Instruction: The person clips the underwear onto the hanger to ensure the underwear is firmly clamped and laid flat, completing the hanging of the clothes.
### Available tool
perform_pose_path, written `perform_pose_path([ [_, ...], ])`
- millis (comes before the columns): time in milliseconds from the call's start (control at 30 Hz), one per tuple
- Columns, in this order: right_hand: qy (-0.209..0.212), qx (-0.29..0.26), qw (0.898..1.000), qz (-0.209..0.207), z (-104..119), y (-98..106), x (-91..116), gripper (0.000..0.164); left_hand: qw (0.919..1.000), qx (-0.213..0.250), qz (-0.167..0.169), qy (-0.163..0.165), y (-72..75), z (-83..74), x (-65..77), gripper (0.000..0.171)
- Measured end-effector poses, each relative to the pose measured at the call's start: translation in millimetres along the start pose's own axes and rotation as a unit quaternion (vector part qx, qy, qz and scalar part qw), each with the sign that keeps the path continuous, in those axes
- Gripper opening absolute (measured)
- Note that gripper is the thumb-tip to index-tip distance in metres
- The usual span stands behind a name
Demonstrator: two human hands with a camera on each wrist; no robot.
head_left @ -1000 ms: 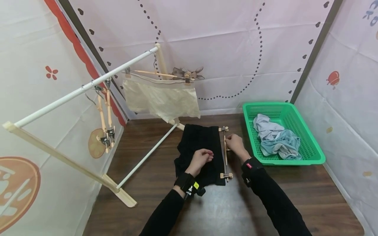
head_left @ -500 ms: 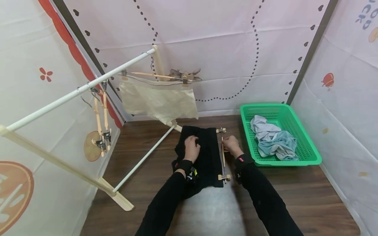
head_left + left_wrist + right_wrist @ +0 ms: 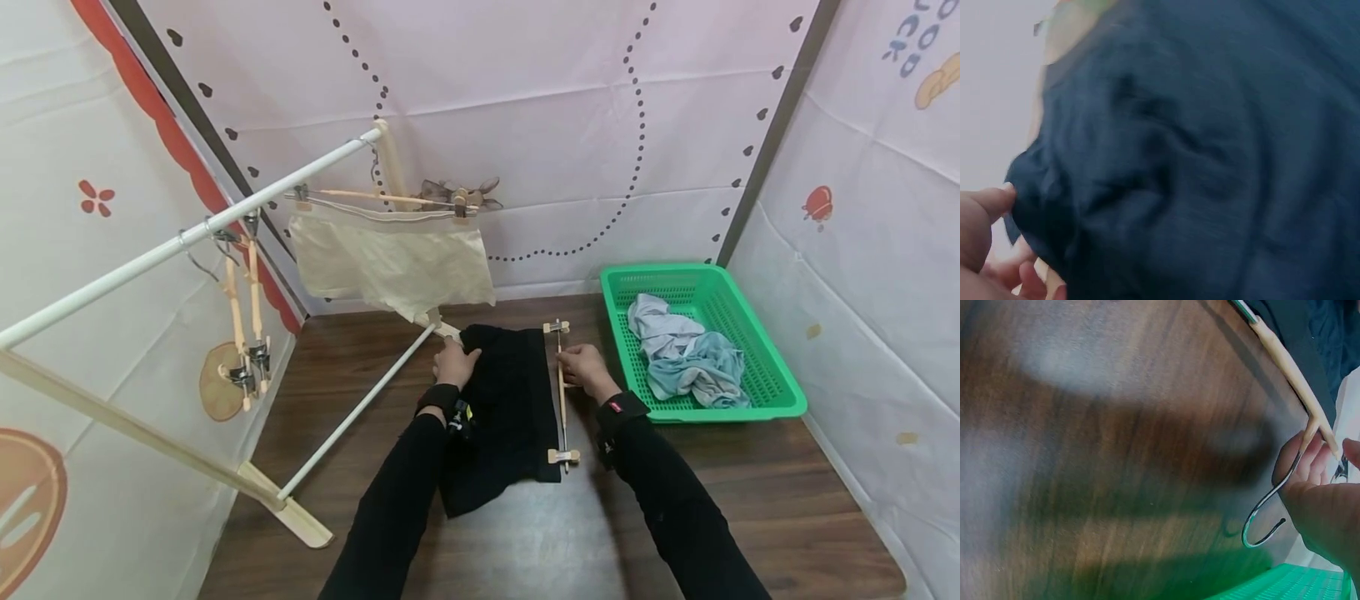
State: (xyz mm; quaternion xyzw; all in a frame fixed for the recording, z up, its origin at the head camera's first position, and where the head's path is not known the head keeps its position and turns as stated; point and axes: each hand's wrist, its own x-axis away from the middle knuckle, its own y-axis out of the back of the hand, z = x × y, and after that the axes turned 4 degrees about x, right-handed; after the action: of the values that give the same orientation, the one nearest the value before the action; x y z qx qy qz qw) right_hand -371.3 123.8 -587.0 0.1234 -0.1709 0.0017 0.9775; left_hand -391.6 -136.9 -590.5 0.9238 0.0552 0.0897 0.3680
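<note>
Black shorts lie on the floor, their waist edge held by the two clips of a wooden clip hanger. My left hand is at the far left corner of the shorts. In the left wrist view, its thumb pinches the cloth edge, with the other fingers partly hidden behind. My right hand grips the middle of the hanger's bar. The right wrist view shows the metal hook pointing out past that hand, toward the basket side.
A green basket with crumpled grey and blue-green clothes stands to the right. On the left is a rack with a white rail. A cream garment and bare wooden hangers hang from it.
My left hand has moved left across the shorts to their far left corner and taken hold there. The shorts are spread flatter, one part stretching nearer. The right hand stays at the hanger.
</note>
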Motion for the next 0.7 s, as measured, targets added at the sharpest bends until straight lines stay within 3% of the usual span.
perform_pose_path([
  [100, 0.012, -0.006, 1.000, 0.014, 2.5, 0.8, -0.6, 0.039, 0.9973, 0.065, 0.033, -0.002, 7.9, -4.0, -1.3, 0.049],
  [200, 0.023, -0.003, 1.000, 0.013, 4.9, 1.1, -0.4, 0.047, 0.9894, 0.132, 0.058, -0.014, 11.1, -6.2, -3.2, 0.024],
  [367, 0.042, 0.012, 0.999, 0.009, 8.5, -0.2, -0.3, 0.056, 0.9749, 0.210, 0.068, -0.028, 12.7, -5.2, -6.3, 0.039],
  [500, 0.059, -0.002, 0.998, 0.009, 11.8, -0.1, -1.4, 0.060, 0.9594, 0.270, 0.080, -0.022, 14.4, -6.5, -5.7, 0.027],
  [567, 0.064, -0.014, 0.998, 0.015, 14.2, 0.2, -0.7, 0.063, 0.9530, 0.289, 0.087, -0.026, 15.3, -9.0, -5.1, 0.032],
  [633, 0.075, -0.011, 0.997, 0.019, 17.5, 0.7, 0.6, 0.066, 0.9541, 0.278, 0.109, -0.028, 16.9, -12.5, -3.9, 0.051],
  [700, 0.086, -0.007, 0.996, 0.024, 20.1, 0.2, 1.5, 0.068, 0.9591, 0.237, 0.154, -0.019, 20.2, -18.2, -0.6, 0.077],
])
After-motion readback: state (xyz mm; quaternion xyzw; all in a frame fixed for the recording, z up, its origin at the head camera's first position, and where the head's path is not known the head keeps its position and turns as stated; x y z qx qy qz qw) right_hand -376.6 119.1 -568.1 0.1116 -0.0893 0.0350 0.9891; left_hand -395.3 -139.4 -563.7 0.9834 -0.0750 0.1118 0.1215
